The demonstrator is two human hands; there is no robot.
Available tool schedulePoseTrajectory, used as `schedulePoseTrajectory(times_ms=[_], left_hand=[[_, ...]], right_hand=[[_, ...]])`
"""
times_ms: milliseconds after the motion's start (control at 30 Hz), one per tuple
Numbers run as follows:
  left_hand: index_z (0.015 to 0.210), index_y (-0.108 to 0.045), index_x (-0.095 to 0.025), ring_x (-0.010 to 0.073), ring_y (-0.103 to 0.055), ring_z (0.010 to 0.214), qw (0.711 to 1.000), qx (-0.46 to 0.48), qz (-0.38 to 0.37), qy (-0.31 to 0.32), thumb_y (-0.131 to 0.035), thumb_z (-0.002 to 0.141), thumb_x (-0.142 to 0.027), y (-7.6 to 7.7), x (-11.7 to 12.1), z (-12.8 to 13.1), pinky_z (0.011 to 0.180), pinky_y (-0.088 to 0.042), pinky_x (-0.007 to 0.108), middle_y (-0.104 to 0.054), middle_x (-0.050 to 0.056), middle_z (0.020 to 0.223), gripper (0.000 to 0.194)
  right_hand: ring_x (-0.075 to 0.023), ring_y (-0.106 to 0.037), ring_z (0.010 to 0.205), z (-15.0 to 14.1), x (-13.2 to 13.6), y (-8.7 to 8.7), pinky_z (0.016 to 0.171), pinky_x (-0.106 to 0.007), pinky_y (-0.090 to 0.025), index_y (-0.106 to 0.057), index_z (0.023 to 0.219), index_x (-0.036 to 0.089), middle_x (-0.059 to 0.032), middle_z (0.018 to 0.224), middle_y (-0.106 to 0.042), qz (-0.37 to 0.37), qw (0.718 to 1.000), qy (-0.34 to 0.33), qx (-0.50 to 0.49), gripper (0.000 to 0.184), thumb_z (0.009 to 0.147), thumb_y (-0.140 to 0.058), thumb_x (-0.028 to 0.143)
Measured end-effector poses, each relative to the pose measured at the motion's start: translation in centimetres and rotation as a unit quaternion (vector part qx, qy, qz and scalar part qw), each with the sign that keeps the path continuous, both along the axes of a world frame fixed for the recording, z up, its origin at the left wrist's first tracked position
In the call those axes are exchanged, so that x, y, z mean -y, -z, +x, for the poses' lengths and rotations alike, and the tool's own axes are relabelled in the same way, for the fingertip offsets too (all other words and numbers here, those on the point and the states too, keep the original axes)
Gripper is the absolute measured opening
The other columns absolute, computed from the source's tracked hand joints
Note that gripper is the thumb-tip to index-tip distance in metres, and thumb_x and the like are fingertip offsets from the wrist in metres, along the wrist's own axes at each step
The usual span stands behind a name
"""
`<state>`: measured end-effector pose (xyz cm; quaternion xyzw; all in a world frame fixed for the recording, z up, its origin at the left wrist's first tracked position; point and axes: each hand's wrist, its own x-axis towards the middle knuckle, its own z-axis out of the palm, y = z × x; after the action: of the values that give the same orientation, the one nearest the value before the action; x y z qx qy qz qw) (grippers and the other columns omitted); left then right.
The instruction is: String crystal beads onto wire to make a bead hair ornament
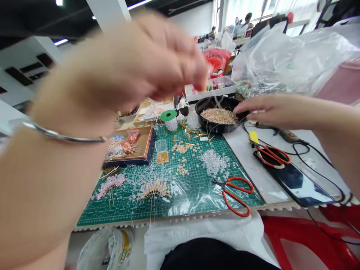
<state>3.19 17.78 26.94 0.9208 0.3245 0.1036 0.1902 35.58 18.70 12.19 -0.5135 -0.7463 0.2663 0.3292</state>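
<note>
My left hand (168,56), a silver bangle on its wrist, is raised large and blurred above the mat. Its fingers are pinched together; a faint pale strand seems to hang near the fingertips, too smeared to name. My right hand (264,107) reaches in from the right with fingers stretched out over the rim of a black bowl (201,118). Inside that bowl lies a heap of fine gold wire pieces (219,116). Two beaded hair combs or sprays, one pink (109,185) and one yellow-pink (154,188), lie on the green cutting mat (194,202).
Red-handled scissors (237,191) and clear beads (214,163) lie on the mat. Beside it are a phone (300,180), another scissors (272,155) and a corded tool (289,135). A bead tray (144,144) and green spool (168,115) stand left; plastic bags (295,60) behind.
</note>
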Motion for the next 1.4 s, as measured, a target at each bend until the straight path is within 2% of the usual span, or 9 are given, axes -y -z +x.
schedulePoseTrajectory(times_ms=[67, 167, 367, 500, 600, 900, 1067, 1233, 1400], left_hand=[[0.097, -0.073, -0.005, -0.0004, -0.036, 0.053, 0.997, 0.038, -0.070, 0.021, -0.057, 0.091, -0.029, 2.4, 0.7, 1.5, 0.058, -0.025, 0.018, -0.044, -0.008, 0.058, 0.029], [0.085, -0.072, -0.013, 0.0051, -0.043, 0.058, 0.985, 0.059, -0.157, 0.033, -0.060, 0.090, -0.029, 6.0, 0.3, 3.3, 0.054, -0.032, 0.018, -0.054, -0.003, 0.067, 0.020], [0.086, -0.066, -0.014, 0.0072, -0.034, 0.055, 0.965, 0.096, -0.243, 0.022, -0.059, 0.093, -0.039, 9.5, -1.3, 2.8, 0.054, -0.027, 0.023, -0.045, -0.005, 0.063, 0.027], [0.089, -0.067, -0.013, 0.0077, -0.030, 0.055, 0.958, 0.096, -0.270, -0.004, -0.060, 0.092, -0.042, 10.5, -1.4, 1.7, 0.052, -0.022, 0.024, -0.043, -0.005, 0.064, 0.030], [0.087, -0.066, -0.014, 0.0080, -0.031, 0.055, 0.957, 0.094, -0.275, -0.009, -0.060, 0.092, -0.042, 11.0, -1.3, 1.5, 0.052, -0.022, 0.024, -0.046, -0.004, 0.065, 0.029], [0.089, -0.067, -0.014, 0.0069, -0.027, 0.051, 0.914, 0.142, -0.379, -0.014, -0.065, 0.090, -0.042, 12.3, -1.5, 0.9, 0.048, -0.015, 0.024, -0.039, -0.006, 0.059, 0.028], [0.097, -0.064, -0.017, 0.0074, -0.031, 0.051, 0.838, 0.215, -0.502, 0.004, -0.062, 0.090, -0.047, 15.1, -0.6, 1.0, 0.048, -0.021, 0.022, -0.039, -0.006, 0.060, 0.031], [0.105, -0.063, -0.015, 0.0091, -0.033, 0.053, 0.818, 0.216, -0.533, -0.013, -0.060, 0.088, -0.054, 18.7, 0.2, 0.0, 0.049, -0.024, 0.023, -0.041, -0.006, 0.062, 0.042], [0.096, -0.065, -0.015, 0.0089, -0.025, 0.054, 0.827, 0.216, -0.517, -0.046, -0.065, 0.087, -0.051, 19.6, -0.1, -1.5, 0.051, -0.017, 0.024, -0.033, -0.007, 0.061, 0.038]], right_hand=[[-0.0259, -0.057, 0.120, -1.8, 1.4, -2.1, 0.115, -0.053, -0.027, -0.070, 0.115, 0.019, -0.0116, 0.126, -0.067, 0.009, 0.994, 0.028, -0.103, 0.030, 0.089, -0.061, 0.033], [-0.0224, -0.065, 0.111, -6.4, 3.8, -3.2, 0.108, -0.043, -0.044, -0.066, 0.111, 0.016, -0.0126, 0.121, -0.070, -0.119, 0.951, -0.079, -0.273, 0.037, 0.097, -0.047, 0.046], [-0.0183, -0.068, 0.071, -11.1, 5.4, 0.1, 0.073, -0.035, -0.058, -0.058, 0.093, 0.018, -0.0090, 0.078, -0.069, -0.301, 0.877, -0.115, -0.357, 0.041, 0.100, -0.036, 0.052], [-0.0069, -0.032, 0.044, -10.7, 6.2, 1.2, 0.039, -0.019, -0.027, -0.059, 0.091, 0.018, 0.0036, 0.061, -0.047, -0.347, 0.853, -0.089, -0.379, 0.036, 0.096, -0.046, 0.051], [-0.0050, -0.020, 0.046, -10.8, 6.7, 1.2, 0.040, -0.019, -0.011, -0.062, 0.090, 0.017, 0.0045, 0.063, -0.045, -0.364, 0.854, -0.091, -0.360, 0.036, 0.090, -0.059, 0.053], [-0.0068, -0.022, 0.049, -11.1, 6.5, 1.8, 0.043, -0.021, -0.011, -0.061, 0.076, 0.017, 0.0068, 0.057, -0.034, -0.291, 0.889, -0.055, -0.349, 0.025, 0.085, -0.066, 0.040], [-0.0073, -0.018, 0.044, -10.8, 6.2, 1.3, 0.041, -0.024, -0.007, -0.060, 0.077, 0.020, 0.0075, 0.053, -0.033, -0.262, 0.892, -0.034, -0.367, 0.018, 0.083, -0.062, 0.037], [-0.0080, -0.015, 0.045, -8.9, 5.8, 0.9, 0.042, -0.026, -0.007, -0.063, 0.074, 0.020, 0.0084, 0.051, -0.025, -0.213, 0.900, -0.008, -0.380, 0.018, 0.081, -0.065, 0.037], [-0.0081, -0.015, 0.045, -7.3, 5.6, 1.6, 0.042, -0.027, -0.007, -0.065, 0.075, 0.020, 0.0077, 0.052, -0.026, -0.206, 0.906, -0.003, -0.369, 0.018, 0.082, -0.067, 0.037]])
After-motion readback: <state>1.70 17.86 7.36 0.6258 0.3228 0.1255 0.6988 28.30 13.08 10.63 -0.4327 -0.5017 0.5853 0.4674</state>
